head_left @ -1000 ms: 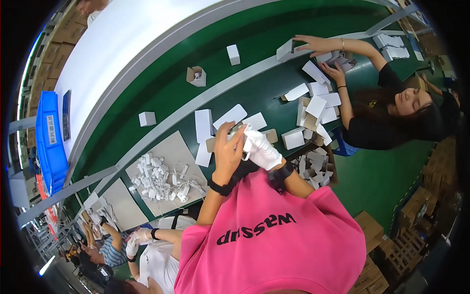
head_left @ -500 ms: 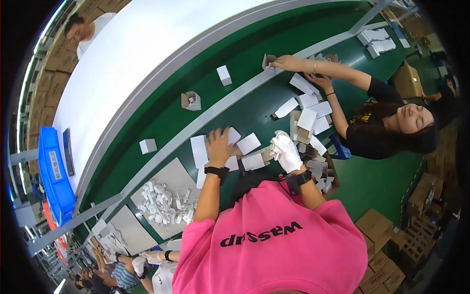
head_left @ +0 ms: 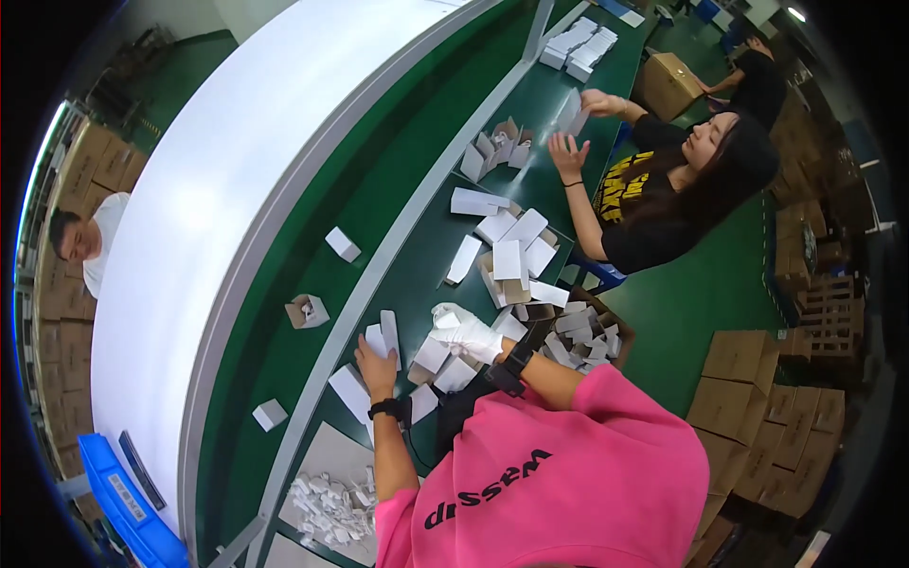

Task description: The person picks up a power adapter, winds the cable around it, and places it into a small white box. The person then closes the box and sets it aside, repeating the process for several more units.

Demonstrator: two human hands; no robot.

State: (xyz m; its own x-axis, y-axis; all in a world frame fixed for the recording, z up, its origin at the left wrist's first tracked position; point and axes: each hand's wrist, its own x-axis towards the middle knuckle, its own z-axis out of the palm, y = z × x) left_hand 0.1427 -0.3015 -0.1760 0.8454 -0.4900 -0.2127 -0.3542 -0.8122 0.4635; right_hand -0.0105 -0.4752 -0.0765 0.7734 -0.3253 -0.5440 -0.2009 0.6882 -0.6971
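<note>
A long white curved panel (head_left: 170, 284), cut off at the top, stands beyond the grey metal rail (head_left: 386, 257); between them runs a curved green strip (head_left: 260, 360) with bare room around three small white cardboard boxes, one open-flapped. On the rail's near side, the dark green tabletop (head_left: 421, 270) has a clear stretch along its edge, up from the hands. Farther from the rail, a brown cardboard carton (head_left: 629, 341) is partly hidden, its many white pieces too jumbled to count. Near the rail's lower end lies a tangled white charger heap (head_left: 327, 506), partly behind the left forearm. The two hands are apart: the bare left hand (head_left: 377, 369), just beside the rail, touches a narrow white cardboard box (head_left: 376, 341), its grip unclear; the white-gloved right hand (head_left: 464, 331), farther from the rail, curls above white boxes, its fingertips hard to make out.
</note>
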